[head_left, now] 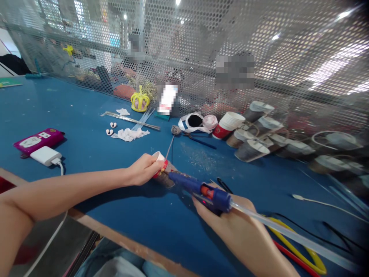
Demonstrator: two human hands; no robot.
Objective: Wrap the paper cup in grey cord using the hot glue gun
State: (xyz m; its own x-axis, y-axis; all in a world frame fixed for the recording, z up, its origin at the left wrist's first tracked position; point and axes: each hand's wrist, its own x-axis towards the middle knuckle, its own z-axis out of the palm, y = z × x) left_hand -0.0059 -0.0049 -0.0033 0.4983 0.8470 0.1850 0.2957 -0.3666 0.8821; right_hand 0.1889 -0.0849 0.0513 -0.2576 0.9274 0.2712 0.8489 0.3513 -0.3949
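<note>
I find my left hand (pixel 145 169) closed round the cup (pixel 158 156) over the tabletop (pixel 115 211), my right hand (pixel 236 221) wrapped round the glue gun (pixel 190 184), whose slipping could burn the left.

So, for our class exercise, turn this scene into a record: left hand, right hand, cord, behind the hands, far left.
Left hand: holds a white-and-red cup
Right hand: grips a blue glue gun, nozzle at the cup
Cord: grey, running between its ball and the cup
Behind the hands: stacked paper cups, yellow crown-shaped item
Far left: magenta power strip, white adapter
</note>
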